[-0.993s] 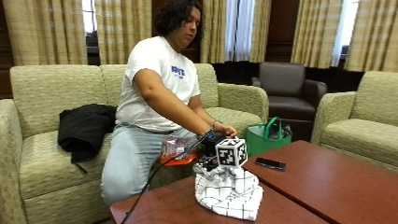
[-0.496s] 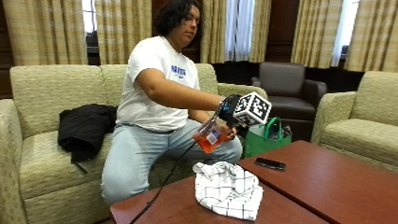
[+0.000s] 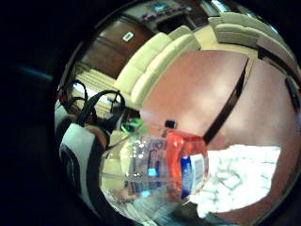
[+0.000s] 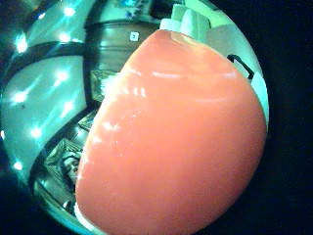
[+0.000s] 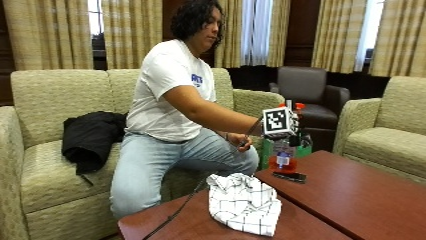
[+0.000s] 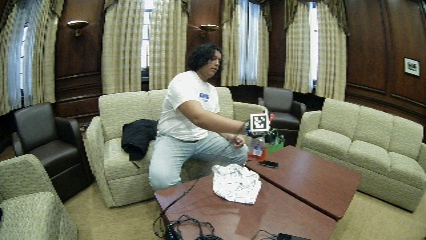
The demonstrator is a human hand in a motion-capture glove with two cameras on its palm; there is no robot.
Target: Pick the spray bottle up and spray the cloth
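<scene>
Since half a second ago my right hand (image 5: 287,131) has carried the spray bottle (image 5: 285,152) higher and further out, past the far side of the cloth (image 5: 243,202), over the seam where the two tables (image 5: 346,200) meet. Bottle is off the table, held in the air, roughly upright, red base down. Cloth sits crumpled on the near table, not touched, well below and to the side of the bottle.

Grip: I judge my fingers are wrapped round the bottle's upper part, since it hangs under the hand and fills both palm views — clear body and label in the little-finger view (image 3: 155,169), red base filling the thumb view (image 4: 176,142). I can't see the individual fingers; the marker block covers them in the outside view.

Why held so: probably lifted clear to get room to tip the nozzle at the cloth. Not aimed at it yet, as far as I can tell.

Hard to make out: nozzle and trigger, whether a finger is on the trigger, which way the nozzle faces. My bare hand (image 5: 243,144) rests near my knee, loosely curled. A phone (image 5: 289,176) lies on the far table just under the bottle.
</scene>
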